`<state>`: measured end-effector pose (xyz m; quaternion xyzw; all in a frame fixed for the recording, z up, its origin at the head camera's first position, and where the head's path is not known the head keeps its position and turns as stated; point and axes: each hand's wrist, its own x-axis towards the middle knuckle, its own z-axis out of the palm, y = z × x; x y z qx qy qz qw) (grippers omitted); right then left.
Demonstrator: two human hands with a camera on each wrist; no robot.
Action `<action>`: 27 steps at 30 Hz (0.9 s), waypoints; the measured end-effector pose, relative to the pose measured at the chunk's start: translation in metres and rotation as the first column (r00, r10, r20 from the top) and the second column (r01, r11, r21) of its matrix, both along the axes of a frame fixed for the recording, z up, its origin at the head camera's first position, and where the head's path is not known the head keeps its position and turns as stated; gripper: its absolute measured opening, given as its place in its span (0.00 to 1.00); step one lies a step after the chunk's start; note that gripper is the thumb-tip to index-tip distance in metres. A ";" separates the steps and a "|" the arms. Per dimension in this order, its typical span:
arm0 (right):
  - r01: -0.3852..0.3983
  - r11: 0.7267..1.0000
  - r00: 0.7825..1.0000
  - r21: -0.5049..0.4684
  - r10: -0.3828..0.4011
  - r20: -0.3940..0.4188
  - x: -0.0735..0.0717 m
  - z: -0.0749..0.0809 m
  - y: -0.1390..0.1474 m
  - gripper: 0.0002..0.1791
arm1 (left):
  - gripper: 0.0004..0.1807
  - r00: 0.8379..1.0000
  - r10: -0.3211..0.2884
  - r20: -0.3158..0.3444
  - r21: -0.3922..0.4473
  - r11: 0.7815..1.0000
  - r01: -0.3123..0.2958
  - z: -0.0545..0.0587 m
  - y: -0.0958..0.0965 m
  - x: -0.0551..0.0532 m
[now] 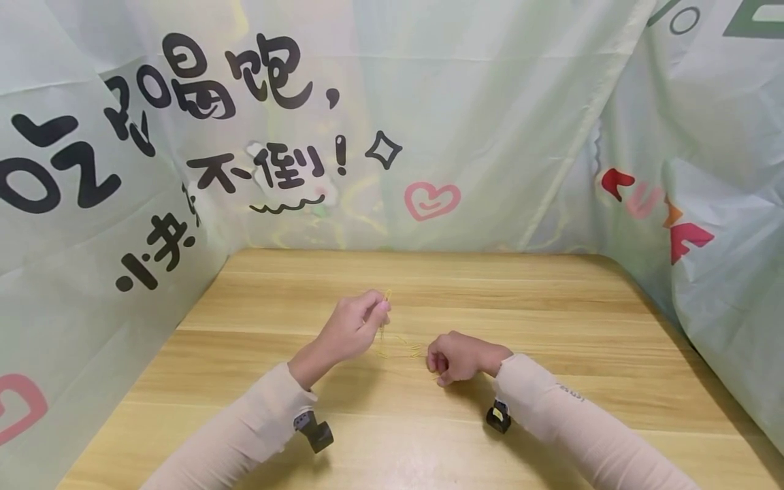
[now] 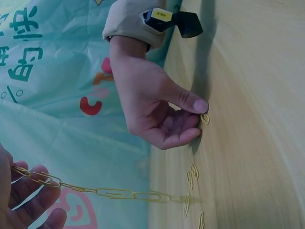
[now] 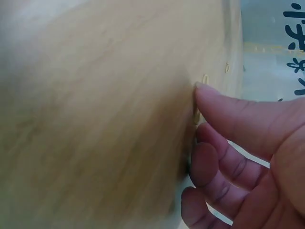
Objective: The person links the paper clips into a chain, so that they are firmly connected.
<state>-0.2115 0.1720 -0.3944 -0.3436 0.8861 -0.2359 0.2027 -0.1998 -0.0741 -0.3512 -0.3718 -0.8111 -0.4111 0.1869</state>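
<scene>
A chain of linked yellow paper clips (image 2: 114,193) hangs from my left hand (image 1: 350,325), gripped near its upper end. Its lower end reaches down toward the tabletop. My right hand (image 1: 463,356) is low over the table, to the right of the chain. In the left wrist view, a single paper clip (image 2: 205,118) is pinched at the right thumb's tip, close to the wood. Several loose paper clips (image 1: 415,350) lie on the table between the hands; a pair of these clips (image 2: 192,176) shows beneath the right hand in the left wrist view.
The wood-grain table (image 1: 257,286) spreads out around both hands. A pale printed curtain (image 1: 502,136) hangs behind it and along both sides. Small dark cameras (image 1: 315,432) are strapped at both wrists, over beige sleeves.
</scene>
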 end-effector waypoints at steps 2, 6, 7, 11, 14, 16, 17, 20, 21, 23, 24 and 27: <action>0.000 1.000 1.000 0.004 0.000 -0.008 0.000 -0.001 0.000 0.12 | 0.10 1.000 0.005 0.008 -0.008 1.000 -0.005 -0.001 0.000 0.000; -0.007 1.000 1.000 -0.002 0.007 -0.026 0.001 -0.002 0.001 0.12 | 0.10 1.000 0.013 0.018 -0.014 1.000 -0.012 -0.001 0.000 0.000; -0.010 1.000 0.999 -0.005 0.009 -0.031 0.001 -0.002 0.001 0.12 | 0.10 1.000 0.012 0.018 -0.013 1.000 -0.012 -0.001 0.001 0.000; -0.011 1.000 0.998 -0.009 0.010 -0.055 0.001 -0.004 0.001 0.13 | 0.10 1.000 0.007 0.016 -0.008 1.000 -0.007 -0.002 0.001 0.000; -0.016 1.000 0.998 -0.012 0.015 -0.060 0.003 -0.006 0.001 0.14 | 0.10 1.000 -0.001 0.023 -0.006 1.000 0.002 -0.003 0.000 0.000; -0.025 1.000 0.997 -0.014 0.024 -0.067 0.004 -0.007 0.000 0.14 | 0.10 1.000 -0.001 0.027 -0.010 1.000 0.002 -0.003 0.000 0.001; -0.027 1.000 0.997 -0.015 0.026 -0.074 0.005 -0.007 0.000 0.14 | 0.10 1.000 -0.002 0.027 -0.010 1.000 0.003 -0.003 -0.001 0.002; -0.012 1.000 0.995 -0.006 0.012 -0.096 0.006 -0.007 -0.001 0.15 | 0.10 1.000 -0.005 0.022 -0.012 1.000 0.005 -0.003 0.000 0.002; -0.002 1.000 0.994 0.003 0.002 -0.106 0.006 -0.007 -0.001 0.15 | 0.10 1.000 -0.005 0.019 -0.012 1.000 0.005 -0.002 0.000 0.002; 0.016 1.000 0.992 0.022 -0.013 -0.124 0.006 -0.006 -0.002 0.16 | 0.10 1.000 -0.009 0.014 -0.010 1.000 0.010 -0.002 0.001 0.001; 0.021 0.999 0.992 0.035 -0.016 -0.128 0.006 -0.006 -0.002 0.16 | 0.10 1.000 -0.011 0.012 -0.010 1.000 0.011 -0.002 0.001 0.001; 0.016 0.997 0.990 0.073 -0.006 -0.143 0.007 -0.006 -0.003 0.17 | 0.10 1.000 -0.014 0.006 -0.009 1.000 0.014 -0.002 0.002 0.000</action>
